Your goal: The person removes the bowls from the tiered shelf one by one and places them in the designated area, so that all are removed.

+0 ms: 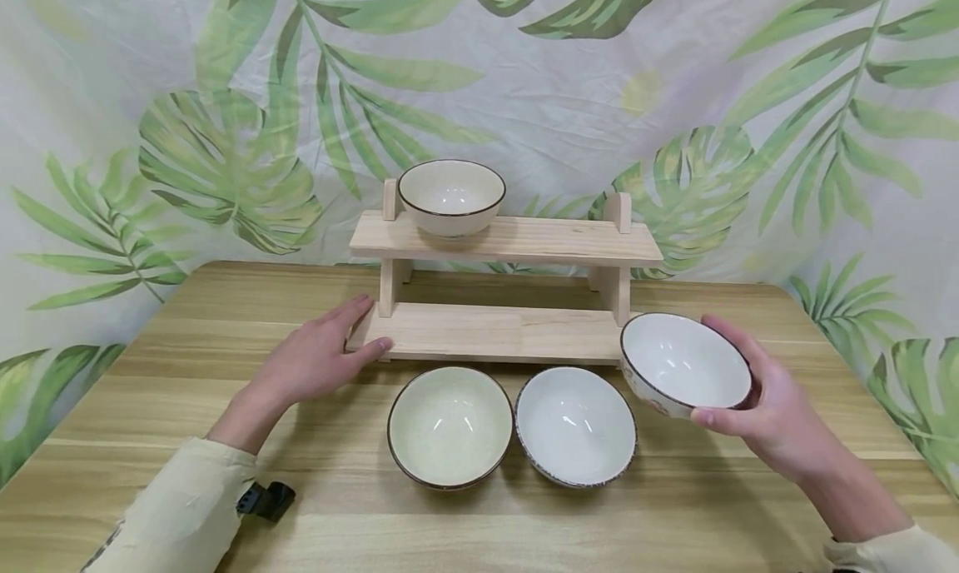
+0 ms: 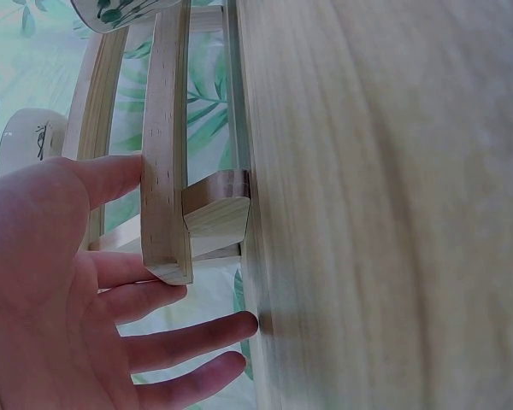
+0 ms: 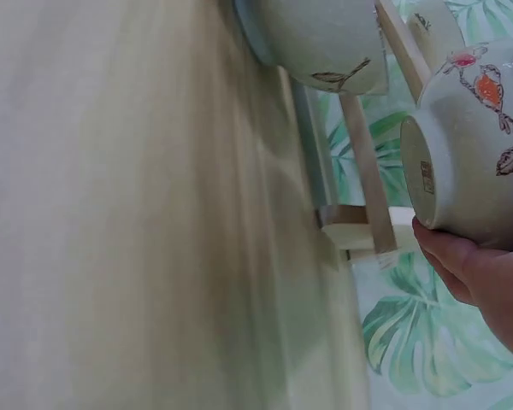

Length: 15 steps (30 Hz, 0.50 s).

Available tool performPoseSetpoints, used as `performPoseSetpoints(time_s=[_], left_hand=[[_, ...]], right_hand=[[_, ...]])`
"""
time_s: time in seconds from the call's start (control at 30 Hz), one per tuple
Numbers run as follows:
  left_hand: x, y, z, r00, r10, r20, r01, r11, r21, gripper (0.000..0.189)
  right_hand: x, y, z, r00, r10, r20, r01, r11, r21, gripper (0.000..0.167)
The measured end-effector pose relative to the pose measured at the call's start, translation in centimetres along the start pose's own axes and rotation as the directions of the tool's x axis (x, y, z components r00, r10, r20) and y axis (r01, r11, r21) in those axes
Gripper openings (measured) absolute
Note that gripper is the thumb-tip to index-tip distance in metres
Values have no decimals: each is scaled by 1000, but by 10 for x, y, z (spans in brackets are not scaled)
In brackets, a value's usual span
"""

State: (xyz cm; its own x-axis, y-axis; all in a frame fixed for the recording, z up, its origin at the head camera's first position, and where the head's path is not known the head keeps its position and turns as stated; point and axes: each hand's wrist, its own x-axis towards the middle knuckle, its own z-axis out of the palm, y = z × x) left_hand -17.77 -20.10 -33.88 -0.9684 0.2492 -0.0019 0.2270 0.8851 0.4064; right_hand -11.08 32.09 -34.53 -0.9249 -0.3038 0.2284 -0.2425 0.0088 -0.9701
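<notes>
My right hand (image 1: 779, 415) grips a white bowl (image 1: 685, 361) by its right side, thumb at the near rim. The bowl is tilted, off the table, beside the right end of the lower board; a bird and branch pattern (image 3: 489, 90) decorates its outside. At the left end of a two-tier wooden shelf (image 1: 487, 331), my left hand (image 1: 310, 352) rests its thumb on the lower board, its other fingers extended along the end. A green-tinted bowl (image 1: 449, 427) and another white bowl (image 1: 575, 427) stand side by side on the table before the shelf.
A cream bowl with a dark rim (image 1: 452, 191) sits at the left of the upper board. The wooden table (image 1: 360, 523) reaches back to a leaf-patterned cloth (image 1: 539, 82). A black strap piece (image 1: 267, 500) shows by the left sleeve.
</notes>
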Motion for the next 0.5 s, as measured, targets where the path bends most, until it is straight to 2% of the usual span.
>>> performPoseSetpoints(time_s=[0.5], left_hand=[[1,-1,0,1000,2,0,-2,1000,-3,84]], right_hand=[[-26,26,-11,996,90,-10,-91,994,-58,96]])
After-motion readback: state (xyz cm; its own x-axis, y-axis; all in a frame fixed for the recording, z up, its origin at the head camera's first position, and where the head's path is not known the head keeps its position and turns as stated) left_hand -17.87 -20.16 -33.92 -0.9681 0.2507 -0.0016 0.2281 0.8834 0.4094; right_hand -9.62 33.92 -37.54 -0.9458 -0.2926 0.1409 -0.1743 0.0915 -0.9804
